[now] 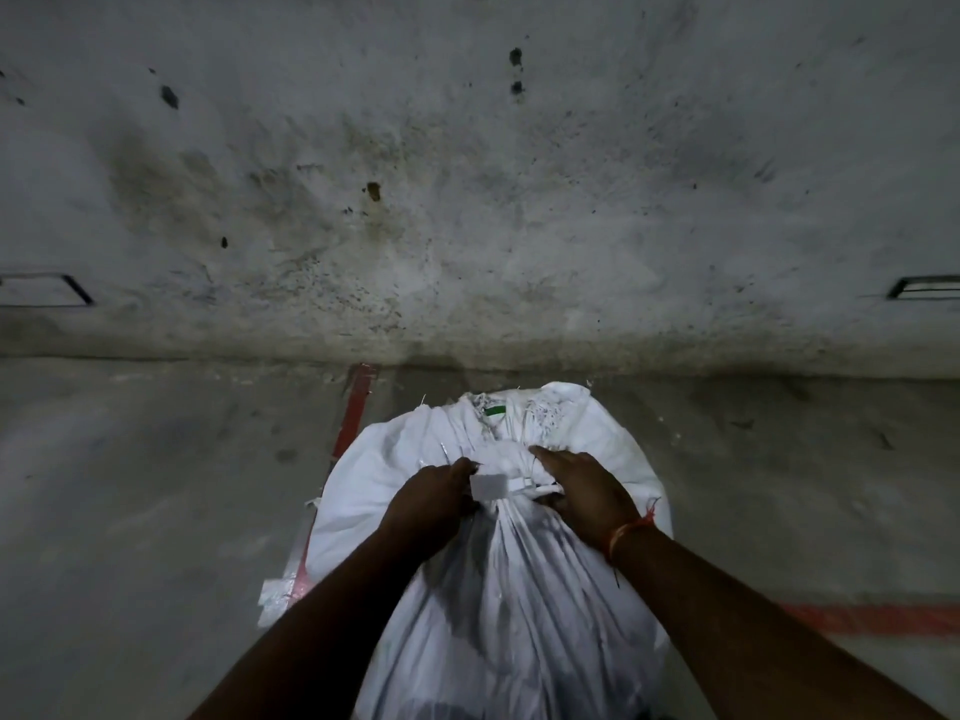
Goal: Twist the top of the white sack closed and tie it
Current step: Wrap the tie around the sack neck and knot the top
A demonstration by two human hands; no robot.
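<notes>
The sack (498,579) stood on the floor (156,511) close to the wall (467,174), directly below the person, so both arms could reach down to its neck from above. The neck was already gathered into a tight bunch, with pleats running down from it toward the camera and the loose, frayed top (519,413) flopped over on the far side.

A white tie (519,488) crossed the neck between the 2 hands. The left hand (434,504) was closed around the left side of the neck, and a flat white tab at the tie's end showed at its fingers; this hold looked meant to keep the twist from unwinding. The right hand (584,488) lay on the right side of the neck with its fingers curled onto the fabric; whether it pinched the tie itself or only the sack could not be told.

Judging by this, the twisting was done and the tie was being drawn tight.
</notes>
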